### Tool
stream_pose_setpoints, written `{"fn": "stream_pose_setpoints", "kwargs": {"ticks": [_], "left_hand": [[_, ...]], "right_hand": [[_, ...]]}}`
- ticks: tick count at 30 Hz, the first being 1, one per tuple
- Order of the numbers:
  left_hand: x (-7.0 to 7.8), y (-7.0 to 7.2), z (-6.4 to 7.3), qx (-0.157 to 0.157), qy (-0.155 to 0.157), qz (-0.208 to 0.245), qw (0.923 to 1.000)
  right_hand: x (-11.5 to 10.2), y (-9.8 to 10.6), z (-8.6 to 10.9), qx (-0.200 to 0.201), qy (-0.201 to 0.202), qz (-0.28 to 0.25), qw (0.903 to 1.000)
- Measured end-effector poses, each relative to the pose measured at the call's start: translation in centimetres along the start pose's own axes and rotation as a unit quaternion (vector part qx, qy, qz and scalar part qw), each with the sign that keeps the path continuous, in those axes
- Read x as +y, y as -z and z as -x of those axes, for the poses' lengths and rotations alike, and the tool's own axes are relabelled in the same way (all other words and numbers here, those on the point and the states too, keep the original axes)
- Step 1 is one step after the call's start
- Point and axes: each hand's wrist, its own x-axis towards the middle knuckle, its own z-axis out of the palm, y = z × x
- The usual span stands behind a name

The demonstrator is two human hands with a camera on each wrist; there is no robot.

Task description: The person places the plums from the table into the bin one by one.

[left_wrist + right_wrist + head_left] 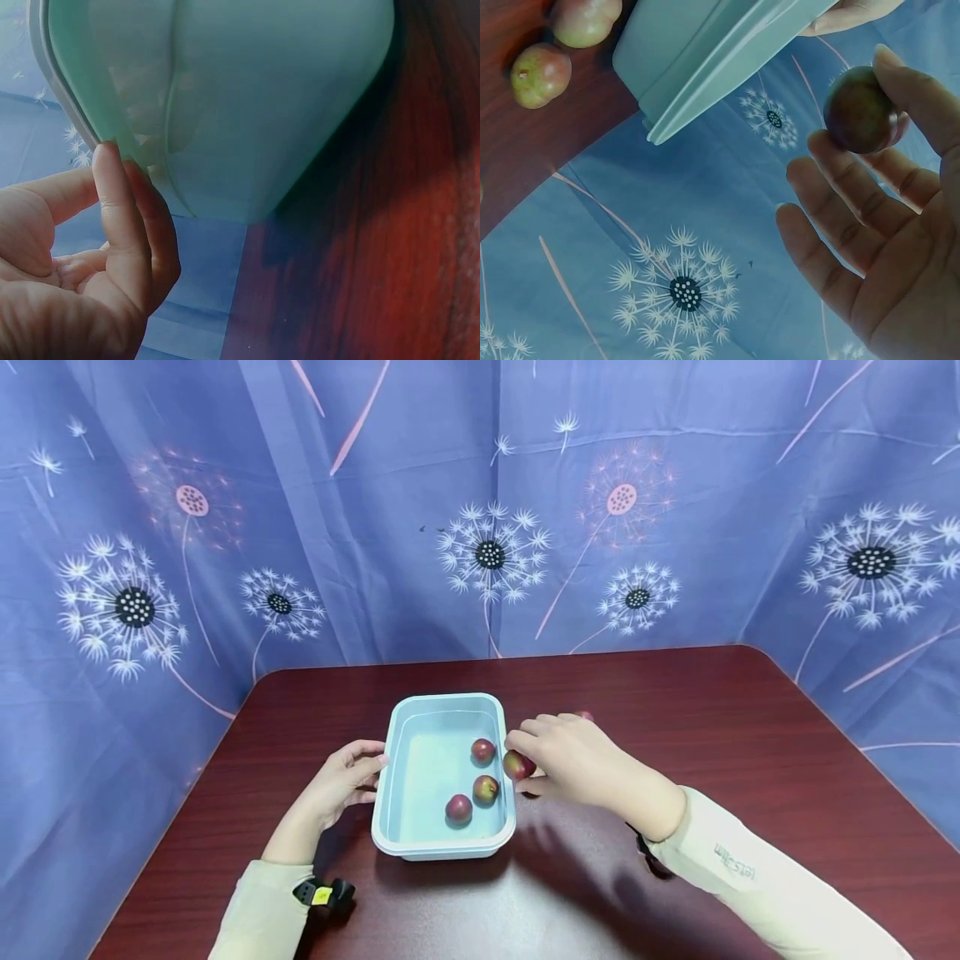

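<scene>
A light blue plastic tub (420, 777) stands on the table, with three red-and-green plums inside: one (483, 751) toward the back, one (486, 790) in front of it, and one (458, 810) nearer the front. At its left side my left hand (339, 783) holds the rim, thumb on top and fingers (124, 210) under the edge. My right hand (573, 762) pinches another plum (861, 109) between thumb and fingers, close by the tub's right rim. The palm and remaining fingers are turned away from the head view.
Beyond my right hand, a plum (584, 716) shows partly on the dark red wooden table (690, 718). Two plums, one (586, 19) beside another (541, 75), lie near the tub in the right wrist view. A blue dandelion-print curtain (390, 568) hangs behind the table.
</scene>
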Motion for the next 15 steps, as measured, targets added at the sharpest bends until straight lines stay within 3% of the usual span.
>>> {"fn": "stream_pose_setpoints", "kwargs": {"ticks": [15], "left_hand": [[0.0,-0.1,0.0,0.005,0.001,-0.001,1.0000]], "right_hand": [[0.0,-0.9,-3.7,-0.030,0.006,0.017,0.9994]]}}
